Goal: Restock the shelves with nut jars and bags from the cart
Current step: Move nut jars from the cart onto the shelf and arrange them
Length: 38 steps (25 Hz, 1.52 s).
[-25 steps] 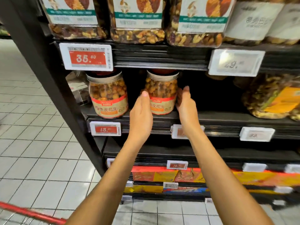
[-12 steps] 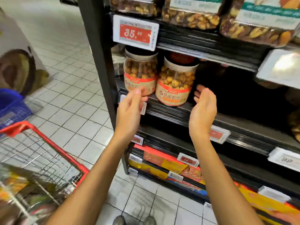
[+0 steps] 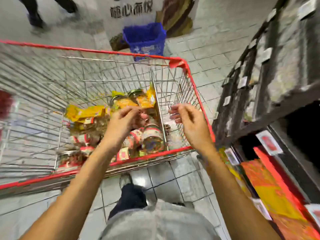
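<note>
The frame is blurred by motion. A red-rimmed wire cart (image 3: 183,63) stands in front of me, holding yellow nut bags (image 3: 86,112) and several red-labelled nut jars (image 3: 152,137) lying in a heap. My left hand (image 3: 124,122) hovers over the heap with loosely curled fingers and holds nothing. My right hand (image 3: 188,120) hangs over the cart's right side, fingers relaxed, also empty. The black shelf unit (image 3: 270,80) stands to the right.
A blue basket (image 3: 145,40) sits on the tiled floor beyond the cart, in front of a printed display board (image 3: 131,11). Another person's legs (image 3: 34,13) are at the top left. Orange and yellow packs (image 3: 270,187) fill the bottom shelf at right.
My view has swung from the shelf down to the cart. Both hands have left the jars on the shelf and now hover empty over the cart's contents.
</note>
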Motion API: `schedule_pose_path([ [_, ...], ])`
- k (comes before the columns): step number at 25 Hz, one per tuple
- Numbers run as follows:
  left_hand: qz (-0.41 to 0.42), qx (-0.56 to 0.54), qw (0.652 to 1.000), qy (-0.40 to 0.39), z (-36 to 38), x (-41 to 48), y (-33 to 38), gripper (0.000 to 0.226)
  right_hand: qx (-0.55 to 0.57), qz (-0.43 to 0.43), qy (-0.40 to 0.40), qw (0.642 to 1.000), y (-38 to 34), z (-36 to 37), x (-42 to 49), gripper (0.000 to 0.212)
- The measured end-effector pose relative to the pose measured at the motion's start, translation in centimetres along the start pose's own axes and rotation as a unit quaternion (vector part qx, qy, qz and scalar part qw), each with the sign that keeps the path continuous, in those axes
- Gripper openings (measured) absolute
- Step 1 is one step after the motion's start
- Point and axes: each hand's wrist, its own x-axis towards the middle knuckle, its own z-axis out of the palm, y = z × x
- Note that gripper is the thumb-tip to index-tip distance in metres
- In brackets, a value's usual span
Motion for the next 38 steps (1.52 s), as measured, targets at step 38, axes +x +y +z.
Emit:
schedule_pose_path([
  [38,-0.049,-0.038,0.996,-0.062,-10.9,13.2,-1.2,0.076,0.067,0.281,0.184,0.94,-1.0,18.6,8.8,0.059],
])
